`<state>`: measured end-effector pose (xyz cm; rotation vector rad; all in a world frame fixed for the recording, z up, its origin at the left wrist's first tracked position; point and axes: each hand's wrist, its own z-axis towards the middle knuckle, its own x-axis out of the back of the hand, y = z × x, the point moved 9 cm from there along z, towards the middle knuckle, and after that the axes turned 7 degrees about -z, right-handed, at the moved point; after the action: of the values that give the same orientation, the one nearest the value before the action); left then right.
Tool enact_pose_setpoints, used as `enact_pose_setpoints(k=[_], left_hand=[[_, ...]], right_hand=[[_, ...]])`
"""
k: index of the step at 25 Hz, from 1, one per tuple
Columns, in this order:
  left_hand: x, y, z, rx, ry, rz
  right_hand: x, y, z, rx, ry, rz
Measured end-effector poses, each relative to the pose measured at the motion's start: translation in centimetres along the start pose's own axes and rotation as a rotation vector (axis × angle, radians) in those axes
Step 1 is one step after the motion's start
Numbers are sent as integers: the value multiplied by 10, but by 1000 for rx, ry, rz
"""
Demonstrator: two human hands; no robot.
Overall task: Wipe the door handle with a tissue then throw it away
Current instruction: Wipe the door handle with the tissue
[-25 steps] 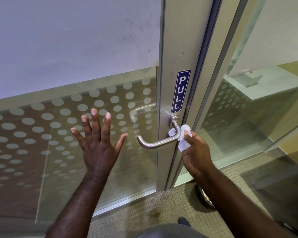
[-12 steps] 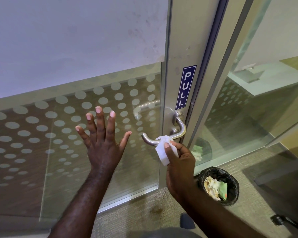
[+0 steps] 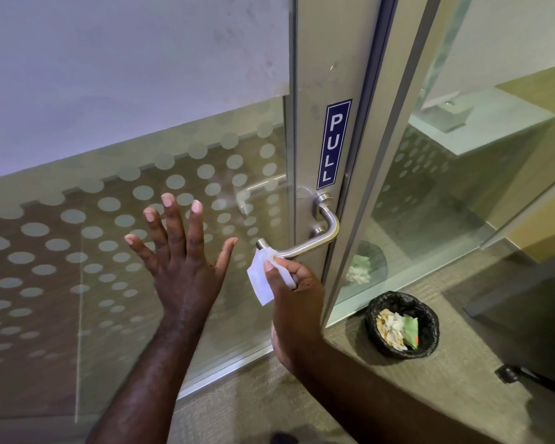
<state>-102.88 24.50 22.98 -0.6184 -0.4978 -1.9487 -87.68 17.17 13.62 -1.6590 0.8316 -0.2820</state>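
Head view: white tissue pinched in right hand fingers, pressed to free end of steel door handle. Left hand flat on dotted glass door, fingers spread. Below right, on carpet, black-lined waste bin holding crumpled paper, beside door frame under blue PULL sign.

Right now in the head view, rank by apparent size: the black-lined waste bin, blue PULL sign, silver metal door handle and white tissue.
1. Silver metal door handle and black-lined waste bin: too similar to rank.
2. Blue PULL sign
3. White tissue, partly hidden by the right hand
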Motion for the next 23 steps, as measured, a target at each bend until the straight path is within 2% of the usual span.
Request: enact_pose_setpoints(k=[7,12,18,23], left_hand=[[0,-1,-1,-6,9,11],[-2,-2,-1,-2,-5,37],[-2,-1,-2,-25,13,78],[0,1,-3,-38,51,90]], right_hand=[[8,9,-11,-91,-213,-27],[65,-17,5,-110,-224,-71],[112,-86,51,161,-91,-194],[94,-156,61,635,39,-481]])
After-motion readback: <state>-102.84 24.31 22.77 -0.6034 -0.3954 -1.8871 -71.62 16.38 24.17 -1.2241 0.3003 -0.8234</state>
